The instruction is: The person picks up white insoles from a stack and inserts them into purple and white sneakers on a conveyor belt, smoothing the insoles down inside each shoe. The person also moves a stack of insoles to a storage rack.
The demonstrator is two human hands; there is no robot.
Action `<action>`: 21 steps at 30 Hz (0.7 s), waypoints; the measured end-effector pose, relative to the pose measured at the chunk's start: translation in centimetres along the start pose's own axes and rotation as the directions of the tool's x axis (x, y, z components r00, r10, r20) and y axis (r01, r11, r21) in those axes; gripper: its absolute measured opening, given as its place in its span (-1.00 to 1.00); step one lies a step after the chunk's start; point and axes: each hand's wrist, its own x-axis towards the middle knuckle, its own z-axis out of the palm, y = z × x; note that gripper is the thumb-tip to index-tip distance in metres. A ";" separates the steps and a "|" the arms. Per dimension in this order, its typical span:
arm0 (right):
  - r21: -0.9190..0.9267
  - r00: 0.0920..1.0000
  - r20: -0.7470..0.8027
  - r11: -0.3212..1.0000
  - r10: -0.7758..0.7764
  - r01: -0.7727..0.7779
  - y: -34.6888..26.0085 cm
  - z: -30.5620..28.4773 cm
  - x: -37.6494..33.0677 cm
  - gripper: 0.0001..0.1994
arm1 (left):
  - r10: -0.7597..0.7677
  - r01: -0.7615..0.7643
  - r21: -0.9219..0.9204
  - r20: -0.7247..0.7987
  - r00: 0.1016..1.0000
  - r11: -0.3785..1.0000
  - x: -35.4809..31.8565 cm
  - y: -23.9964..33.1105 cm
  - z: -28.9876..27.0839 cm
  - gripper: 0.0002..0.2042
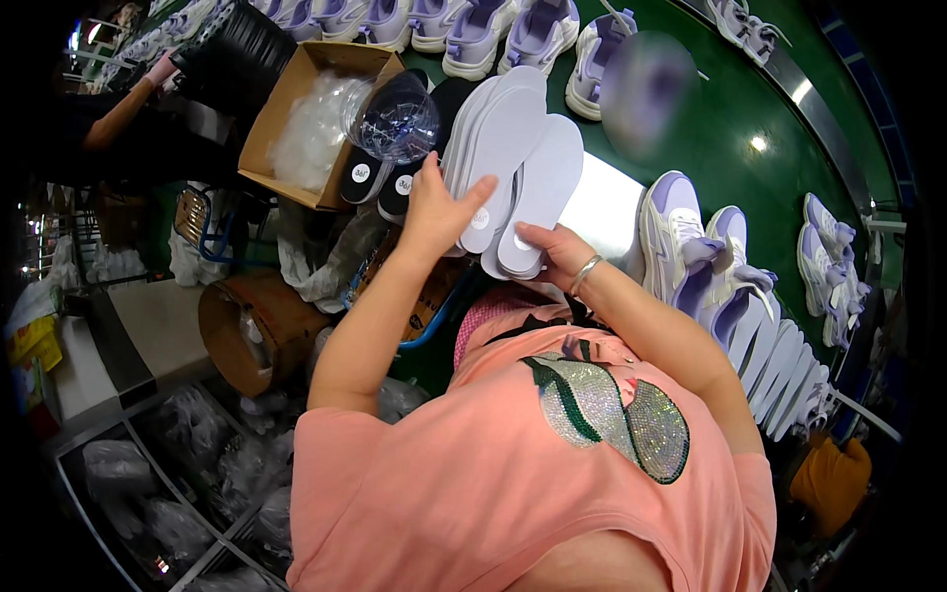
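Observation:
My left hand (439, 212) is at the heel end of a fanned stack of pale lilac-white insoles (503, 118), its thumb on top and its other fingers around the left edge. My right hand (564, 255) pinches the heel end of a second small stack of the same insoles (554, 168), thumb on top, fingers underneath. The two stacks lean side by side, partly overlapping. Small round labels mark the heels. Just left of my left hand lie black insoles (362, 178) with round white labels, and above them a clear plastic container (398, 116).
An open cardboard box (258, 148) with clear plastic stands to the left. White and lilac sneakers (478, 35) line the green table's far side; more sneakers (676, 232) and a row of insoles (779, 370) are at right. Another person's arm (113, 118) shows at upper left.

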 end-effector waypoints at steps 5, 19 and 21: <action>-0.031 0.999 0.052 1.000 0.007 -0.005 -0.4 -0.4 -0.4 -0.55 | -0.158 0.175 -0.124 0.132 0.978 0.977 2.0 -0.6 1.1 -0.15; 0.036 0.990 0.118 0.997 -0.076 0.072 -0.1 -1.3 -1.0 -0.59 | -0.039 0.104 -0.294 0.216 0.976 0.950 1.7 2.8 0.0 -0.19; -0.033 0.991 0.048 0.992 -0.124 0.126 -0.1 -3.0 -2.1 -0.58 | 0.005 0.069 -0.379 0.190 0.982 0.923 1.2 3.8 -1.4 -0.18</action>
